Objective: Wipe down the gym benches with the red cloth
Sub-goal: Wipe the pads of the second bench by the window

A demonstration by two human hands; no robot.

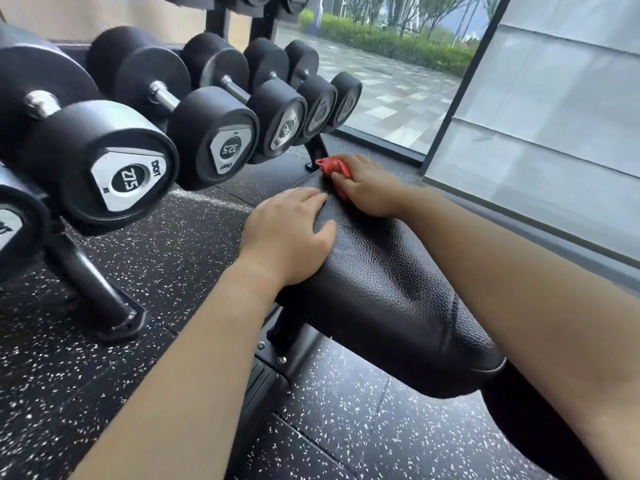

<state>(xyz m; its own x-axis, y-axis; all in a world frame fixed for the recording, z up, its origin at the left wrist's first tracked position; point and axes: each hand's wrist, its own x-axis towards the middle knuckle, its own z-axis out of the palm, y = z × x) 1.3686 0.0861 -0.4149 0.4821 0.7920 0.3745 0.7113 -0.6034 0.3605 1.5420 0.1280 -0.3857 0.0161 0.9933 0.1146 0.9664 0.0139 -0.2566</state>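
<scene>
A black padded gym bench [377, 292] with a pebbled leather surface runs from the lower right toward the middle of the view. My right hand [367, 188] presses a bunched red cloth [334, 168] onto the far end of the pad; most of the cloth is hidden under the palm. My left hand [289, 233] lies flat on the pad's left edge, fingers spread, holding nothing. Both forearms stretch in from the bottom of the frame.
A rack of black dumbbells [207, 133] stands close on the left, its foot [104, 292] on the speckled rubber floor [145, 358]. The bench's metal base [277, 355] sits under the pad. A large window [391, 74] and frosted panel [540, 109] lie beyond.
</scene>
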